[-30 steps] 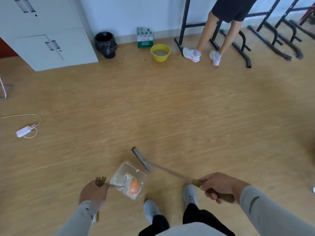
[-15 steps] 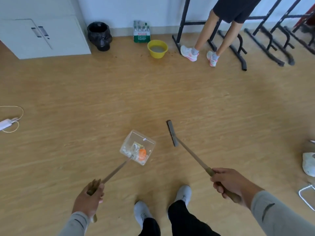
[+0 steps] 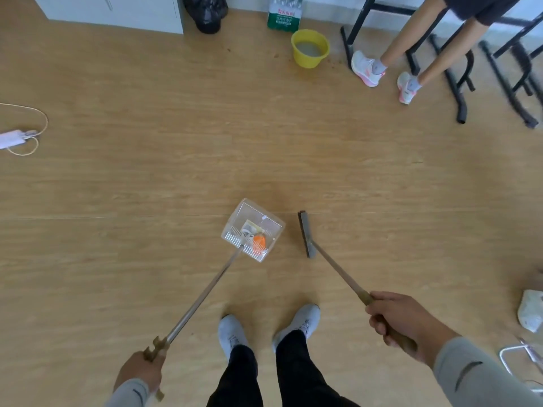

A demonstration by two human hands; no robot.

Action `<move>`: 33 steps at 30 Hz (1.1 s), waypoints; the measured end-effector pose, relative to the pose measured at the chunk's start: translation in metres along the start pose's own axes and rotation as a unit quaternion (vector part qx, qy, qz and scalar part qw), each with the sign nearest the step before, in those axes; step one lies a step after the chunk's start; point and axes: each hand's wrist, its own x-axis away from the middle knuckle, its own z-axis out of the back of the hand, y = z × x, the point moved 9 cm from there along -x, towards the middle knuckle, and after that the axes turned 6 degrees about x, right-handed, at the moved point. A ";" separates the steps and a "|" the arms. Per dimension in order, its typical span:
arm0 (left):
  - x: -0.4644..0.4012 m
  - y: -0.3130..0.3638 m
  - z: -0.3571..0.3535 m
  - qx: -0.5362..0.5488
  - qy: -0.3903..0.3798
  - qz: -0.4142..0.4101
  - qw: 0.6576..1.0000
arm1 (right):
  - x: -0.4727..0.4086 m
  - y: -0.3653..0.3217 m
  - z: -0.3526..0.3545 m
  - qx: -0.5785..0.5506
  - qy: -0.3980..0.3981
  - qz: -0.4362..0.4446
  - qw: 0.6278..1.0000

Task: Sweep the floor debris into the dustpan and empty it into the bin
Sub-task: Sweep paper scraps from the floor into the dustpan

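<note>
A clear plastic dustpan [image 3: 266, 223] on a long metal handle hangs just ahead of my feet, holding an orange scrap [image 3: 259, 240] and some pale paper. My left hand [image 3: 141, 371] is shut on the end of that handle at the lower left. A small dark broom head [image 3: 307, 234] sits to the right of the dustpan, apart from it. My right hand [image 3: 399, 318] is shut on the broom's wooden grip. The black-lined bin [image 3: 207, 11] stands far off by the wall at the top.
A white cabinet [image 3: 117, 8] stands left of the bin, a green bottle pack [image 3: 283, 16] and yellow bucket [image 3: 310, 48] to its right. Another person's legs [image 3: 411, 54] stand among black metal frames [image 3: 458, 80] top right. A white charger with cable [image 3: 13, 138] lies far left.
The dustpan and the broom have both swung out forward and away from my feet, and the view has moved nearer the wall. Both hands keep their grips.
</note>
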 end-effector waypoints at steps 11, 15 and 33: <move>0.033 0.055 0.010 0.085 0.026 -0.094 0.992 | 0.033 -0.033 -0.002 0.281 0.025 0.116 0.952; 0.037 0.075 0.014 0.165 0.040 -0.128 0.977 | 0.039 -0.051 -0.008 0.407 0.027 0.128 0.904; 0.059 0.130 0.023 0.312 -0.022 -0.175 0.933 | 0.054 -0.025 0.047 0.123 0.001 0.075 0.990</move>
